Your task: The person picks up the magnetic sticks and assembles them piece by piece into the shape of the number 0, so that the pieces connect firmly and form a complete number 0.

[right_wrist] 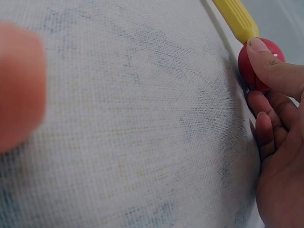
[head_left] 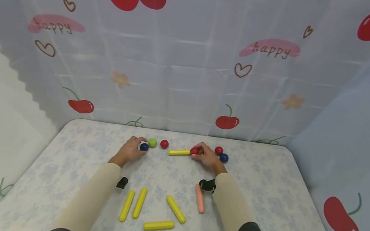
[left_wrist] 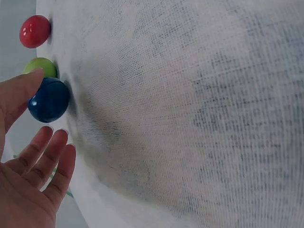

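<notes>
At the back left of the table my left hand (head_left: 130, 150) reaches around a dark blue ball (head_left: 144, 147). In the left wrist view its thumb (left_wrist: 21, 90) lies at the ball's edge, while the other fingers (left_wrist: 45, 164) are spread apart from it. A green ball (head_left: 152, 143) sits just behind the blue one, with a red ball (head_left: 164, 144) beyond. My right hand (head_left: 208, 158) pinches another red ball (right_wrist: 247, 69) between thumb and fingers. That ball meets the end of a yellow stick (head_left: 179, 152) lying on the table.
Right of my right hand sit a red ball (head_left: 219, 150) and a blue ball (head_left: 224, 157). Several yellow sticks (head_left: 158, 225) lie nearer me, with a pink stick (head_left: 199, 198) close to the right forearm. A cherry-print curtain (head_left: 189, 74) hangs behind the table (head_left: 264, 199).
</notes>
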{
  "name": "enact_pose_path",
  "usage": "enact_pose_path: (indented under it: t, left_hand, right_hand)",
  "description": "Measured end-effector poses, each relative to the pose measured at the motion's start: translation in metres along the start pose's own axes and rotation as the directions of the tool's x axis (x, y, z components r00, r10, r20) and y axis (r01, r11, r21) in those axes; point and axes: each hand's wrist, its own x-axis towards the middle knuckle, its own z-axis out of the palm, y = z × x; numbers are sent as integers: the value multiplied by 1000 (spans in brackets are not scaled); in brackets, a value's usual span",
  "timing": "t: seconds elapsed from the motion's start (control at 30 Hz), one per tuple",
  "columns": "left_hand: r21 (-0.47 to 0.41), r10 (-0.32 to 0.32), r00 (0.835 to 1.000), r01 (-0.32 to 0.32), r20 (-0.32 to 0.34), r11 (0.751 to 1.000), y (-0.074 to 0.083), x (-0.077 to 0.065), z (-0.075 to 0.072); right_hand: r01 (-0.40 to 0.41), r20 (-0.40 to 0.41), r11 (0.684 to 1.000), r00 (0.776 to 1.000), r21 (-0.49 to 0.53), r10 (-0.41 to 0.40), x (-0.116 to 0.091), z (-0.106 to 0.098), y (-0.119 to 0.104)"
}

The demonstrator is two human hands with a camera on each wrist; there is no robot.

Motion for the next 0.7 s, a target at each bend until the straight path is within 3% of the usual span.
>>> enact_pose_path:
  t: [0.5,0.7]
  left_hand:
    - [5,38,999,-38,-9,999,-11,9,9]
    - [-32,43,999,-43,9,999,-5,11,15]
  right_hand:
    - [18,-8,1000,1000,8,-18,1,3,0]
    - [26,-24,1000,999,-1,-26,1,2,3]
